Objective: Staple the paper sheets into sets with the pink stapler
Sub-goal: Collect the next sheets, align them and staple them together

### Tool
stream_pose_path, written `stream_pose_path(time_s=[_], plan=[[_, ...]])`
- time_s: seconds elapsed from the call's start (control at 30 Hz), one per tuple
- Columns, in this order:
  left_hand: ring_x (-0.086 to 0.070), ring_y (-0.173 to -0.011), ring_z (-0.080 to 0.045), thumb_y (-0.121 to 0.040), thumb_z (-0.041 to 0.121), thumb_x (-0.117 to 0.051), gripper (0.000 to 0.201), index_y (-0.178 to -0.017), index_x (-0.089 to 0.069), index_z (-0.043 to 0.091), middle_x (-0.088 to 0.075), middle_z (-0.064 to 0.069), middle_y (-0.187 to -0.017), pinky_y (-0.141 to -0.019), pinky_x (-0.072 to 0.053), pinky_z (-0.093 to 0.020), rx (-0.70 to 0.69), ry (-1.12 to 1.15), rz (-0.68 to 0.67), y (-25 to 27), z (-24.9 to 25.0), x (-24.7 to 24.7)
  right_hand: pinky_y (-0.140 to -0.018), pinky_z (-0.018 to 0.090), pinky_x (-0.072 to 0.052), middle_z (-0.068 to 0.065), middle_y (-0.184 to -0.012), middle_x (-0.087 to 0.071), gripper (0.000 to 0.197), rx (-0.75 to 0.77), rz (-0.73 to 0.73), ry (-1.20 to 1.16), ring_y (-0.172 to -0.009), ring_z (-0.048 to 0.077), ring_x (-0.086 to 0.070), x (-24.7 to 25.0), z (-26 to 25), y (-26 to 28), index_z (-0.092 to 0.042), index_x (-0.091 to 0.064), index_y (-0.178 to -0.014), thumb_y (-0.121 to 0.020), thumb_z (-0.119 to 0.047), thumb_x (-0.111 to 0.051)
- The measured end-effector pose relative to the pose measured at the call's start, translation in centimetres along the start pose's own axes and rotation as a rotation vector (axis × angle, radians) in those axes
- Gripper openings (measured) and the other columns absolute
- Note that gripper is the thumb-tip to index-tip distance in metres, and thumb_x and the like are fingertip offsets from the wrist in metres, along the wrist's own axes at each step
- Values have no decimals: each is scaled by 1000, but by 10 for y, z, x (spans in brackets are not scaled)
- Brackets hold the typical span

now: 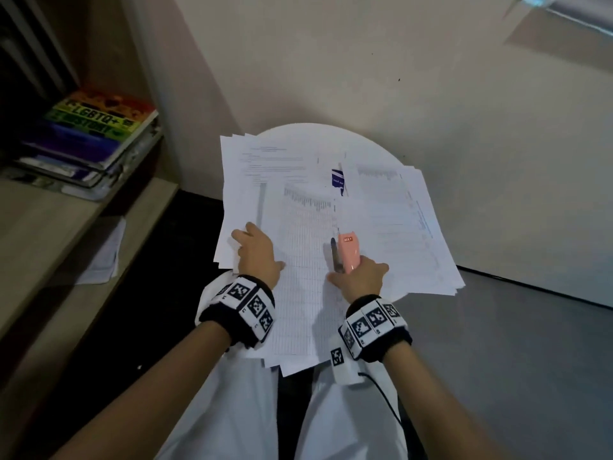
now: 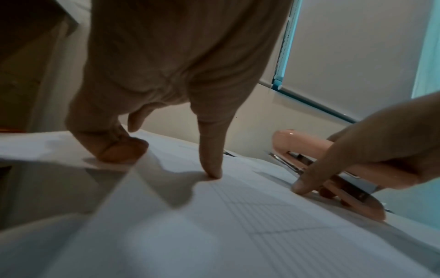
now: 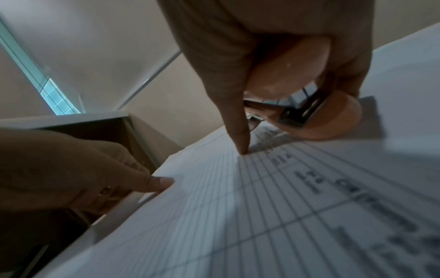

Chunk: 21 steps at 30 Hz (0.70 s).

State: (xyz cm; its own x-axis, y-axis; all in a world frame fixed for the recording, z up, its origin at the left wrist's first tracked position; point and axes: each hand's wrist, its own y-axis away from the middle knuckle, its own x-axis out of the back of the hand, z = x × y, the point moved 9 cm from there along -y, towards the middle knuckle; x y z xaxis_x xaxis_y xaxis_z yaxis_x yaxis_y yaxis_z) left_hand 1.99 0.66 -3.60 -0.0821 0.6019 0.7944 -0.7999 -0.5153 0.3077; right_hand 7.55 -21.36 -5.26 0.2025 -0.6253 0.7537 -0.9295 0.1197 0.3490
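Paper sheets (image 1: 308,234) printed with tables lie fanned in loose overlapping piles across a small round white worktop (image 1: 331,134) set against a pale wall. A person sits before it, seen from above, both wrists wearing bands with black-and-white square markers. Their left hand (image 1: 258,254) rests on the left side of the top sheet, fingers (image 2: 209,150) spread and mostly straight, the tips pressing the paper flat. Their right hand (image 1: 361,277) is wrapped around the back end of the pink stapler (image 1: 347,252), which rests on the papers near the middle of the worktop with its nose pointing away from the person; that hand's thumb reaches down to touch the sheet beside it. A small blue and white packet (image 1: 337,179) peeks out between the sheets farther back. To the left, a shelf (image 1: 49,227) carries a stack of books (image 1: 89,141), the top one rainbow-coloured.
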Motion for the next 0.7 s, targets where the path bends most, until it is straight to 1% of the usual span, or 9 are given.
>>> stream_pose_path(time_s=[0.1, 0.2, 0.27, 0.33, 0.4, 0.47, 0.57, 0.63, 0.7], plan=[[-55, -110, -34, -83, 8, -68, 63, -134, -31, 3, -46, -18, -128, -89, -47, -40, -139, 152, 23, 4, 11, 1, -87, 37, -53, 14, -117, -40, 56, -35, 43, 43, -92, 27, -54, 3, 5, -2, -6, -61, -108, -65, -31, -85], [-57, -108, -32, -96, 15, -51, 30, -123, -52, 2, -60, -16, -117, -90, -47, -39, -297, 325, 70, 9, 21, 8, -89, 42, -53, 9, -116, -42, 56, 7, 53, 1, -105, 26, -51, 4, 5, -1, -6, -64, -99, -56, -32, -89], [-57, -112, -30, -98, 17, -48, 30, -120, -56, -2, -62, -16, -119, -95, -45, -34, -241, 543, 42, 4, 11, 11, -83, 40, -57, 6, -116, -52, 62, 21, 77, -112, -102, 27, -57, 6, 15, -5, -6, -64, -92, -45, -39, -89], [-54, -118, -27, -98, 19, -48, 35, -126, -53, -1, -59, -13, -126, -104, -41, -34, -134, 693, -77, -3, -3, 5, -73, 37, -60, 11, -106, -62, 71, 29, 104, -240, -90, 28, -65, 11, 19, -7, -5, -63, -93, -38, -46, -85], [-53, -121, -29, -98, 21, -47, 37, -129, -51, 1, -58, -13, -128, -108, -39, -44, -88, 723, -203, -8, -10, -3, -62, 28, -56, 11, -89, -65, 52, 23, 88, -314, -74, 22, -63, 21, 12, -1, -4, -63, -91, -53, -29, -89], [-55, -117, -32, -99, 22, -45, 36, -126, -53, 1, -61, -14, -123, -105, -42, -46, -105, 664, -273, -10, -10, -5, -64, 30, -55, 9, -83, -64, 33, 17, 77, -359, -71, 22, -61, 27, 11, -3, -7, -61, -87, -66, -14, -85], [-62, -94, -26, -97, 32, -47, 33, -111, -58, 3, -66, -7, -99, -76, -52, -30, -117, 678, -352, -10, -3, -2, -73, 34, -54, 11, -85, -62, 28, 26, 125, -367, -77, 25, -60, 42, 10, -5, -9, -58, -86, -70, -4, -80], [-61, -88, -23, -94, 46, -46, 46, -102, -59, 3, -63, -6, -95, -73, -52, -30, -78, 675, -306, -15, -5, 5, -75, 34, -53, 13, -89, -63, 28, -5, 123, -307, -80, 25, -59, 50, 13, -11, -6, -60, -91, -70, 0, -79], [-53, -101, -28, -92, 48, -49, 49, -104, -57, 1, -53, -14, -107, -85, -47, -36, -32, 483, -129, -23, -19, 18, -76, 33, -53, 17, -95, -66, 29, -2, 115, -178, -80, 25, -59, 57, 13, -19, -2, -64, -95, -71, 3, -77]])
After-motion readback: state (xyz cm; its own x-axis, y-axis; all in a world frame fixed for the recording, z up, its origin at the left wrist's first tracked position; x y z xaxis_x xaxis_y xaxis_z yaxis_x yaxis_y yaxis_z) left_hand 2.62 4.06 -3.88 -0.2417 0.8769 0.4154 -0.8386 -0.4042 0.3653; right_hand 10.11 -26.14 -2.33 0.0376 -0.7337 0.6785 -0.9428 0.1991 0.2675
